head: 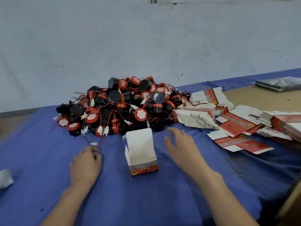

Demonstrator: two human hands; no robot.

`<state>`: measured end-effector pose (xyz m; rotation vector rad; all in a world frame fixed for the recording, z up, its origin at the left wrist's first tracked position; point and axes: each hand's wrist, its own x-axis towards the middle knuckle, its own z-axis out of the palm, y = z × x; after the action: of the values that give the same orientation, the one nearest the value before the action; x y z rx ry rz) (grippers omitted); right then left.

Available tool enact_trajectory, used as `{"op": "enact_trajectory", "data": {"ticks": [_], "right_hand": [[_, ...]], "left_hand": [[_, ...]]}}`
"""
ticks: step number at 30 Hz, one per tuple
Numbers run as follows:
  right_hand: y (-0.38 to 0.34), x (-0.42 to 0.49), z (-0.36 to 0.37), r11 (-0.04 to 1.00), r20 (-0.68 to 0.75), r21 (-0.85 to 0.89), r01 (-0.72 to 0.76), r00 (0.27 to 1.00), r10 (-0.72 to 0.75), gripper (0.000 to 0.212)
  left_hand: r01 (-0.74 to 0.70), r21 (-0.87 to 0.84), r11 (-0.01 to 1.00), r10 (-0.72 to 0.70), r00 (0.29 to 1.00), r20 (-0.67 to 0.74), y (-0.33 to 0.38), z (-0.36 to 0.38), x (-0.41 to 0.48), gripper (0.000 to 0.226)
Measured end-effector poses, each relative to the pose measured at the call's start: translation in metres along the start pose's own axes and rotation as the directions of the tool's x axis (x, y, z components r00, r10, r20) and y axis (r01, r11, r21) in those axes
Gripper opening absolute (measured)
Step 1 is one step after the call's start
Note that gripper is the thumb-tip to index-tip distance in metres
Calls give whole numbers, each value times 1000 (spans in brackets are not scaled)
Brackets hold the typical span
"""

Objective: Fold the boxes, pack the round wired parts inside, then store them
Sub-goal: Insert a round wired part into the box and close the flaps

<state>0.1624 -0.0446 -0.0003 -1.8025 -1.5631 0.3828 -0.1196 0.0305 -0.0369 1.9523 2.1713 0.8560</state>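
The blue cloth (130, 201) covers the table up to the wall (146, 38). At far right it gives way to the bare brown tabletop (260, 95). Open cloth lies on the near side, around the arms.

One folded box (141, 154) stands upright at centre with its top flaps raised. Its white inner walls show, but its floor is hidden.

The heap of round wired parts (123, 105) lies just behind the box.

The left hand (86, 162) rests left of the box with fingers curled beside a trailing red wire (100, 142). Blur hides any grip. The right hand (180, 144) is spread flat right of the box, holding nothing.

Flat box blanks (236, 126) are stacked right of the heap, with rubber bands (236, 163) near them and a plastic bag (280, 83) beyond.
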Motion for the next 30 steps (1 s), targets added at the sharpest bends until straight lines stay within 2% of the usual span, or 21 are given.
{"op": "enact_trajectory", "data": {"ticks": [3,7,10,14,16,18,20,22,24,27,30], "right_hand": [[-7,3,0,999,-71,38,24,997,-22,47],[-18,4,4,985,-186,152,81,981,-52,44],[-32,2,9,969,-275,192,156,956,-99,41],[-68,-14,19,910,-373,233,342,896,-242,36],[-87,-24,27,855,-317,311,416,893,-319,33],[-104,-35,36,783,-153,479,397,916,-371,34],[-117,-43,47,718,55,625,306,901,-431,51],[-125,-49,58,708,230,677,204,854,-466,74],[-128,-51,66,764,323,617,189,824,-465,80],[-125,-49,72,857,334,434,278,834,-440,69],[-122,-45,73,860,346,447,246,839,-419,59]], "left_hand": [[35,-356,934,-84,989,-122,-2,-13,-5,14],[17,-728,686,-295,920,-257,0,-51,3,19],[-76,-853,516,-382,871,-309,3,-85,6,18],[-183,-910,373,-336,887,-316,9,-109,-1,27],[-217,-924,316,-307,898,-316,17,-120,-5,30],[-229,-952,203,-293,913,-282,25,-130,-7,30],[-196,-978,70,-243,947,-208,33,-136,-9,26],[-141,-990,-10,-157,978,-138,39,-136,-13,22],[-93,-995,-41,-88,992,-89,45,-133,-18,21],[-51,-993,-102,-24,999,-49,53,-131,-24,21],[-57,-991,-123,55,996,-64,60,-134,-27,19]]}}
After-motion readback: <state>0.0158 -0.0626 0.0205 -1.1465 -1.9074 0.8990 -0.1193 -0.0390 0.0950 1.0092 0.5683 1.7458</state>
